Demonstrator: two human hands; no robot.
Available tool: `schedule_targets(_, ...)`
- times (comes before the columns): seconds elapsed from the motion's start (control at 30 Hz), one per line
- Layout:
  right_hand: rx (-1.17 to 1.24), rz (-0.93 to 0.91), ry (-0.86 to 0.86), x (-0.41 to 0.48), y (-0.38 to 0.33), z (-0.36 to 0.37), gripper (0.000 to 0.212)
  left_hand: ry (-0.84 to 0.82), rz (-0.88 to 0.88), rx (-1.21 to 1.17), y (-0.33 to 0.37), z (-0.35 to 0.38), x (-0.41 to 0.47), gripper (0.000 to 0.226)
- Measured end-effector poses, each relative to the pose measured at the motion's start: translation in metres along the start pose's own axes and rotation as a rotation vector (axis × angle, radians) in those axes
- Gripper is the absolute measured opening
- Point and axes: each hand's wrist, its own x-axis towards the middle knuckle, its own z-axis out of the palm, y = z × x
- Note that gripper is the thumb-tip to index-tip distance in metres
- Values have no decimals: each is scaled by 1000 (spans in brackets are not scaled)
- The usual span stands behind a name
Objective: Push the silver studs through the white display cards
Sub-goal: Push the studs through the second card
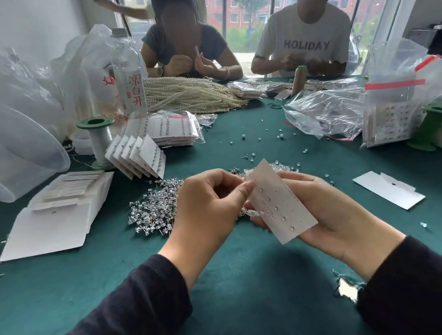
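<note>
While the right hand (332, 208) cradled a white display card (282, 204) from beneath, its fingers curled behind the stiff, matte rectangle, the left hand (208, 206) had thumb and forefinger pinched together against the card's left edge. Whatever lay between those two fingertips was too small to make out. The card hung tilted just above the green felt surface (233, 294), near the middle. At least five round stud heads sat in a slanting row across it.

Behind the hands lay a glittering heap of silver studs (154, 211), thin pins with small heads, too tangled to count. A stepped stack of blank cards (51, 230) lay at the left, one loose card (389, 189) at the right, and about six filled cards (138, 156) stood fanned farther back. Two green spools showed, one left (98, 139) and one right (434, 126), beside crumpled clear plastic bags (326, 114). A clear bottle (128, 72) and a sheaf of pearl strands (188, 92) stood far off, where two people sat. A ragged tear in the felt (347, 289) was partly covered by the right dark sleeve.
</note>
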Motion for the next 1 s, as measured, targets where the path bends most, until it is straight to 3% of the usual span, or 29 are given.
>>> schedule_targets(0.27,-77,-122,80,-4,2,7,13,-23,-32,-108,0,1,-1,14)
schedule_targets(0.37,-305,-313,239,-3,5,13,1,-53,-46,-141,0,5,-3,23)
schedule_targets(0.5,-802,-597,386,-4,6,15,12,-130,-151,-299,5,9,-6,48)
schedule_targets(0.57,-913,-674,390,-5,9,15,9,-154,-126,-257,4,8,-6,57)
schedule_targets(0.7,-1010,-749,417,-4,11,16,8,-134,-134,-227,1,7,-5,31)
schedule_targets(1.0,-1162,-822,447,-3,12,14,3,-192,-164,-204,-2,10,-4,32)
